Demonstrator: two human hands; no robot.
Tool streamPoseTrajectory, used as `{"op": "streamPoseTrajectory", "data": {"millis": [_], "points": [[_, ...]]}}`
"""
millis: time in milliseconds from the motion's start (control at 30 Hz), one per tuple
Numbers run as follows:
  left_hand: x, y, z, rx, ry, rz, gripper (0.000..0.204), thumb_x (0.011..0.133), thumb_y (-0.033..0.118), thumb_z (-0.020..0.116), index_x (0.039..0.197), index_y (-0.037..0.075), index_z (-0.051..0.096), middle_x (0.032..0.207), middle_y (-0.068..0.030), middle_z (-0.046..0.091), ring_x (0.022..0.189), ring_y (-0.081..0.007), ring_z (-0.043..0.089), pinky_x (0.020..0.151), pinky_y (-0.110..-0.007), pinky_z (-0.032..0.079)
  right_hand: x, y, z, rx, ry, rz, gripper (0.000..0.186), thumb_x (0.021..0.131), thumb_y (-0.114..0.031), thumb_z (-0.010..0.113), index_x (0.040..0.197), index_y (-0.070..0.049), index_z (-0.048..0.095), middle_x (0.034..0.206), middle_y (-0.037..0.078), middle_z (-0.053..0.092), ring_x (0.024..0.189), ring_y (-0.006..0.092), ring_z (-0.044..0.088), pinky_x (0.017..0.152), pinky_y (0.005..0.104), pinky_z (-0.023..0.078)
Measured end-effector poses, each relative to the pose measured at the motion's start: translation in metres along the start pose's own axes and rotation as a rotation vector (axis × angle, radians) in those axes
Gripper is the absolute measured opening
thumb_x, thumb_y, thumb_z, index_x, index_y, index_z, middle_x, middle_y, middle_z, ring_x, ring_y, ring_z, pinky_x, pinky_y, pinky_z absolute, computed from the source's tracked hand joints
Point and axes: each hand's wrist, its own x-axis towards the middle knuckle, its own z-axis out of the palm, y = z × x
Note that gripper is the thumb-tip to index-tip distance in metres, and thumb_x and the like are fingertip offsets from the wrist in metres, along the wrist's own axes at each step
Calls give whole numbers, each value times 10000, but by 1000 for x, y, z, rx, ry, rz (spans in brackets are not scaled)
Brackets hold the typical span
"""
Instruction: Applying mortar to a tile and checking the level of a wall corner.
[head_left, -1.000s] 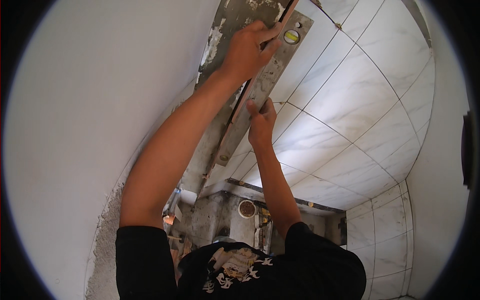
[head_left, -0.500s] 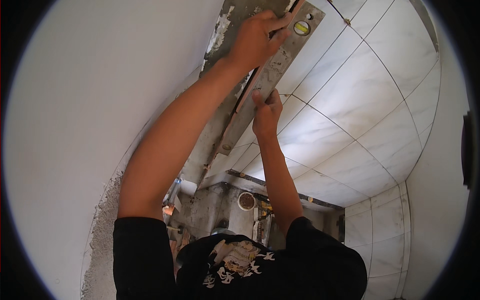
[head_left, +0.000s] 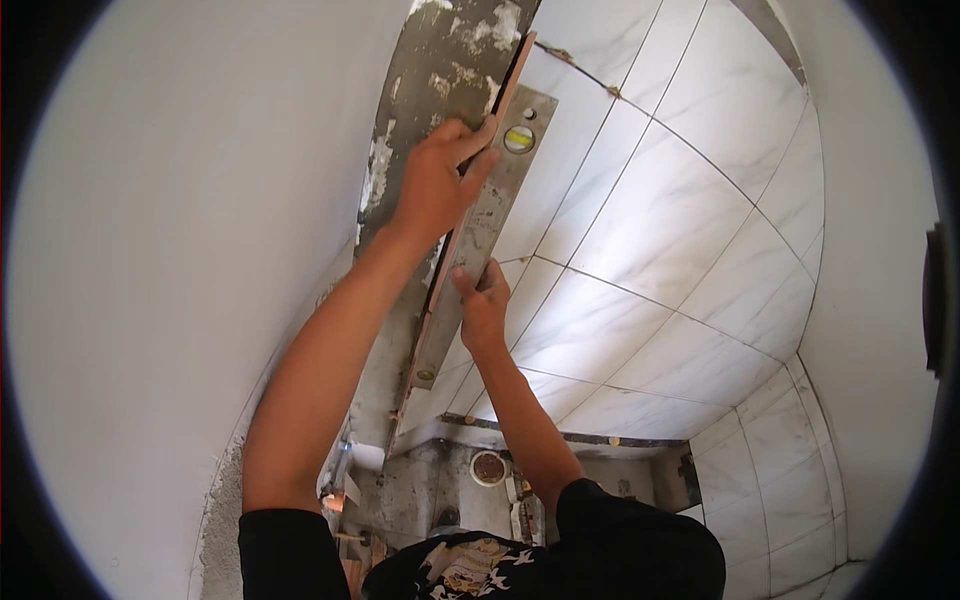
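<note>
A long grey metal spirit level (head_left: 490, 205), smeared with mortar, lies along the edge of a white marbled tile (head_left: 513, 228) on the wall. Yellow-green vials show near its two ends. My right hand (head_left: 484, 308) is closed on the level's lower half, thumb over its face. Higher up, my left hand (head_left: 436, 180) pinches at the tile's reddish raw edge (head_left: 515, 75), beside the level. The fingertips behind that edge are hidden. A dark gap separates the tile edge from the grey mortared wall (head_left: 410, 100) on the left.
White marbled tiles (head_left: 650, 240) with dark joints cover the wall to the right. A plain white wall (head_left: 180, 220) stands at the left. Below, a round bucket (head_left: 488, 468) with brownish contents stands on the grey floor (head_left: 420, 490), among tools and scraps.
The whole view has shifted, so the level, tiles and both hands sit lower and further left in the picture. Both hands keep the same hold along the level and tile edge.
</note>
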Motion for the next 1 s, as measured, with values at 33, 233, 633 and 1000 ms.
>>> {"op": "streamPoseTrajectory", "data": {"millis": [33,233,633,1000], "points": [[1,1,2,-2,3,13,357,902,87,741,1257,56,713,840,-124,584,703,-257,580,661,-347,486,1,0,-1,-1,5,12,334,939,-56,698,1238,27,574,1135,69,663,1017,144,607,936,299,458],[2,1,1,-53,-6,-33,396,886,50,750,1279,56,702,828,-117,575,683,-225,567,655,-324,491,4,-1,1,4,-3,11,334,939,-55,700,1232,28,563,1147,74,657,1029,145,603,937,305,461],[3,-2,3,-25,-2,31,393,887,52,741,1277,50,701,821,-121,572,697,-238,584,670,-329,497,8,8,-2,-12,6,1,375,929,-83,727,1244,36,561,1135,81,665,994,147,619,897,305,486],[-2,-2,2,-2,27,63,414,879,45,754,1289,49,691,822,-132,566,687,-256,570,657,-337,491,-14,17,-18,-21,16,-40,295,949,-141,728,1151,28,595,996,64,667,890,123,604,823,286,482]]}}
